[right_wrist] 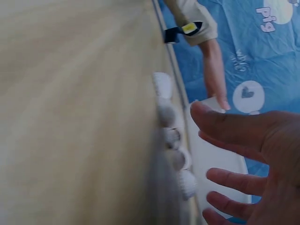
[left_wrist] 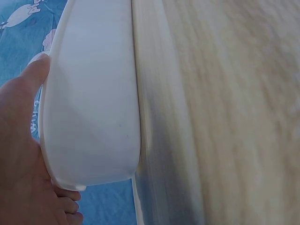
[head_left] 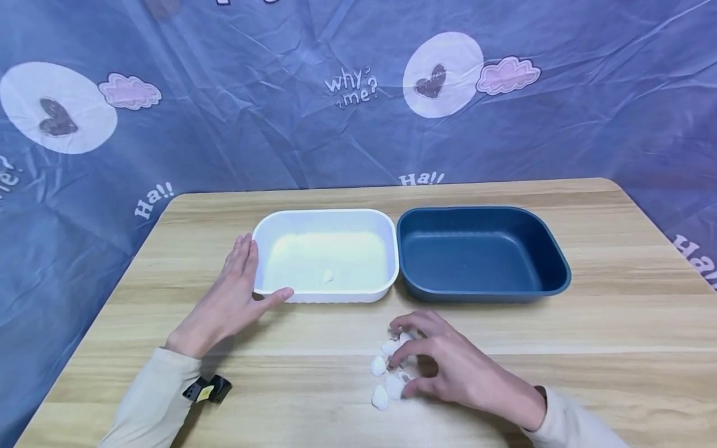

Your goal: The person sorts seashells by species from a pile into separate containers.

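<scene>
A white basin [head_left: 325, 297] stands left of a dark blue basin [head_left: 482, 292]. My left hand [head_left: 235, 298] spans the white basin's near left corner, fingers straight along its left side and thumb on the near rim. One small white shell [head_left: 328, 276] lies inside that basin. Nearer to me, several white seashells [head_left: 379, 398] and a few brownish ones lie in a loose group on the table. Over this group hovers my right hand [head_left: 448, 364], fingers bent and spread apart. Its thumb and fingertips stand apart with no shell between them in the right wrist view.
The wooden table [head_left: 280, 398] bears both basins, which stand side by side with rims nearly touching. Behind it hangs a blue printed cloth [head_left: 269, 124]. A black strap with a yellow label [head_left: 207, 391] is on the left sleeve.
</scene>
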`<state>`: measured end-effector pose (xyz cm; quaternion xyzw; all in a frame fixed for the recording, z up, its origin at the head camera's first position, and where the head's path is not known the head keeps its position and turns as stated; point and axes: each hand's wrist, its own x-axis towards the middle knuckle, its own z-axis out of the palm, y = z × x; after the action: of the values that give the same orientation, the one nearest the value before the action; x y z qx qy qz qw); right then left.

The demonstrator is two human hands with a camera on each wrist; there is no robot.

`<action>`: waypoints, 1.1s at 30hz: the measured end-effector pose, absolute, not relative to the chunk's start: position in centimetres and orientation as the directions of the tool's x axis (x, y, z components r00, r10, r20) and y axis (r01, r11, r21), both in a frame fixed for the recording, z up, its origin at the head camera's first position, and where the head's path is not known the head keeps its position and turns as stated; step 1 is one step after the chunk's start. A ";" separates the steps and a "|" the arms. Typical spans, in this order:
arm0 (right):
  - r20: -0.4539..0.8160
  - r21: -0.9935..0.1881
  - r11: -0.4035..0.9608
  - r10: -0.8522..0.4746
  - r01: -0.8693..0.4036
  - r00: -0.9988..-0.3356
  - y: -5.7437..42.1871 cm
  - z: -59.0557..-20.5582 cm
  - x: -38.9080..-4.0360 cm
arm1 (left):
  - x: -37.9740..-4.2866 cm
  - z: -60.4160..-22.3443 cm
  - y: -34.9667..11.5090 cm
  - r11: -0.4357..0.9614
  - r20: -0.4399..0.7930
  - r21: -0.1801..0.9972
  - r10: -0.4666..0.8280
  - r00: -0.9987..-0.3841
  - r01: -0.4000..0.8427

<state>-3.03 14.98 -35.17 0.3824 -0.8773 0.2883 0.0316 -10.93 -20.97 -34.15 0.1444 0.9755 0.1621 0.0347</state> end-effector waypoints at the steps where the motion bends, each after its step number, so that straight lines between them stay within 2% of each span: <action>1: 0.281 -0.474 0.536 -0.660 -0.699 -0.697 15.0 -35.4 -2.9 | -10.9 -34.1 -21.0 0.906 -0.025 0.329 0.291 -0.956 0.267; 4: 0.293 -0.464 0.521 -0.672 -0.716 -0.680 15.0 -36.0 -2.7 | -10.8 -34.0 -21.0 0.905 -0.035 0.338 0.288 -0.957 0.260; 12: 0.233 -0.523 0.517 -0.678 -0.678 -0.697 14.9 -36.9 -2.3 | -10.6 -33.9 -21.0 0.909 -0.040 0.331 0.281 -0.959 0.252; 20: 0.227 -0.550 0.500 -0.681 -0.668 -0.696 14.9 -37.1 -2.1 | -10.7 -33.8 -20.9 0.910 -0.038 0.330 0.278 -0.960 0.251; 33: 0.240 -0.533 0.462 -0.720 -0.708 -0.651 14.9 -36.6 -2.0 | -10.8 -33.9 -20.9 0.907 -0.033 0.335 0.282 -0.959 0.255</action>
<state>-2.04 14.95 -36.61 0.4177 -0.8550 0.3073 -0.0095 -10.76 -20.94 -33.86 0.1374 0.9757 0.1659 0.0404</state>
